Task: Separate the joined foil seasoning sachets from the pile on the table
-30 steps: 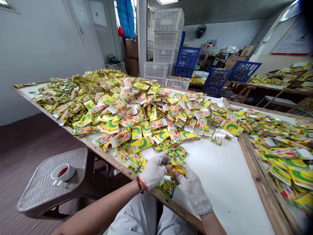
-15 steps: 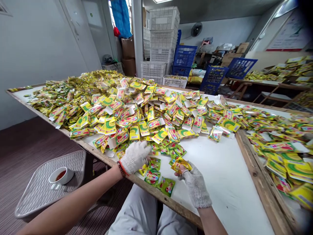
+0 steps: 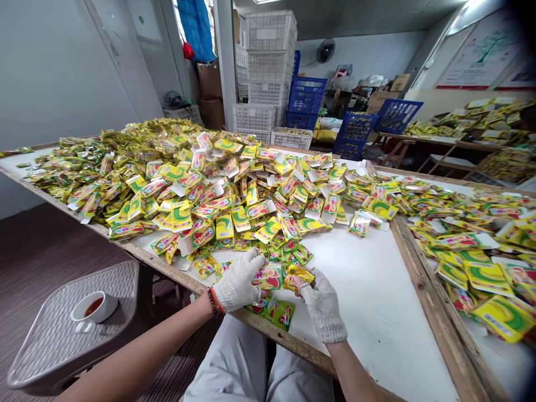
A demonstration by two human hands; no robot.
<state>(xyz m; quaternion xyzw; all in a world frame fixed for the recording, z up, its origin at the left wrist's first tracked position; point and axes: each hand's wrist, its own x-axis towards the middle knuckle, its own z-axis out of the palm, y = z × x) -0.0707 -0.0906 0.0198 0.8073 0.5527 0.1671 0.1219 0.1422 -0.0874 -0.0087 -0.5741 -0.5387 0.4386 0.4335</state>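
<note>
Both my hands wear white knit gloves and work at the near edge of the white table (image 3: 368,290). My left hand (image 3: 238,282) is closed on a green and red sachet (image 3: 270,277). My right hand (image 3: 320,298) is closed on a small yellow sachet bundle (image 3: 298,274), held close beside the left one. Two more green sachets (image 3: 281,312) lie on the table just under my hands. A big heap of yellow-green packets and flat cartons (image 3: 209,184) covers the table beyond them.
A grey plastic stool (image 3: 58,340) with a small white cup of red liquid (image 3: 90,309) stands at my left. A second table (image 3: 481,257) of packets adjoins on the right. Stacked white crates (image 3: 270,67) and blue crates (image 3: 307,95) stand behind.
My left hand reached out to the small sachets near the table edge, then came back with one sachet to meet my right hand. The view drifted slightly right.
</note>
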